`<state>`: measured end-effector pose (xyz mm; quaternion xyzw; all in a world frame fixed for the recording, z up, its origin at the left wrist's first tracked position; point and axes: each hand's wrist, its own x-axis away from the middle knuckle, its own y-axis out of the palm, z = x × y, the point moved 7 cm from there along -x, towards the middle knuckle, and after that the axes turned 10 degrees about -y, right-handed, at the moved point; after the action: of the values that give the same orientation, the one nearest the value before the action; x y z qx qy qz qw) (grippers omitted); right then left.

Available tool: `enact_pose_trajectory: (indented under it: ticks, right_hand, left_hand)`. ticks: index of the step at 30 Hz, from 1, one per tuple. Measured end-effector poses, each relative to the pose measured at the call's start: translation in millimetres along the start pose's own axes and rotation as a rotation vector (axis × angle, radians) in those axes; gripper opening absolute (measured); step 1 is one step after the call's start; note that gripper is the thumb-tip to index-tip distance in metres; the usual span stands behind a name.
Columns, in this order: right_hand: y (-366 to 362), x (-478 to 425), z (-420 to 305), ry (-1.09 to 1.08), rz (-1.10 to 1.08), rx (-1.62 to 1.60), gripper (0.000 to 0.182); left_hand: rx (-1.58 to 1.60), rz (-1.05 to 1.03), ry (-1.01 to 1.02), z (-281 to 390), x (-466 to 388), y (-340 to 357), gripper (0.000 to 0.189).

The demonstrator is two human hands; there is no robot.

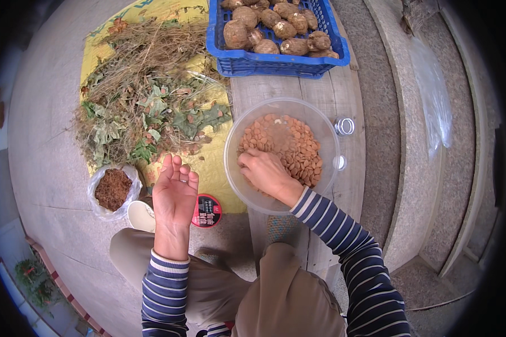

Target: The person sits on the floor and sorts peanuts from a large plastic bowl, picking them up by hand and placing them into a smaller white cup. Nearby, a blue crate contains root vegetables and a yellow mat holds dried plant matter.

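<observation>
A round translucent plastic tub (231, 181) stands on a wooden plank bench (274, 86), holding many flat orange-brown seeds (305, 145). Inside it, my right hand (267, 170) reaches to the left side with bent fingers among the seeds; the fingertips are partly hidden, so a grip cannot be made out. My left hand (176, 191) is raised palm up to the left of the tub, fingers slightly curled and nothing in it. Below that hand lies a round red-and-black lid (207, 210) bearing writing, partly covered by it.
Dry stems and leaves (139, 92) cover a yellow sheet (213, 177). A blue plastic crate (274, 63) of brown taro-like corms is at the bench's far end. Left are a bag of brown crumbly material (113, 189) and a white cup (139, 217). Metallic caps (344, 126) lie right; steps rise beyond.
</observation>
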<state>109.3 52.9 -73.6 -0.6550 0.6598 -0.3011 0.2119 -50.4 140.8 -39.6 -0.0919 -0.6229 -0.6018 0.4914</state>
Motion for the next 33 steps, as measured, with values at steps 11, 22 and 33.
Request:
enact_pose_trajectory:
  ticks: [11, 22, 33]
  right_hand:
    - [-49, 43, -5, 0.207, 0.205, -0.668, 0.007]
    - [-42, 88, -57, 0.17, 0.362, -1.189, 0.011]
    - [-52, 81, -66, -0.224, 0.485, -0.878, 0.017]
  left_hand:
    - [-0.821, -0.006, -0.053, -44, 23, 36, 0.015]
    - [-0.981, -0.256, -0.39, -101, 40, 26, 0.012]
    - [-0.381, -0.31, -0.732, -117, 50, 18, 0.018]
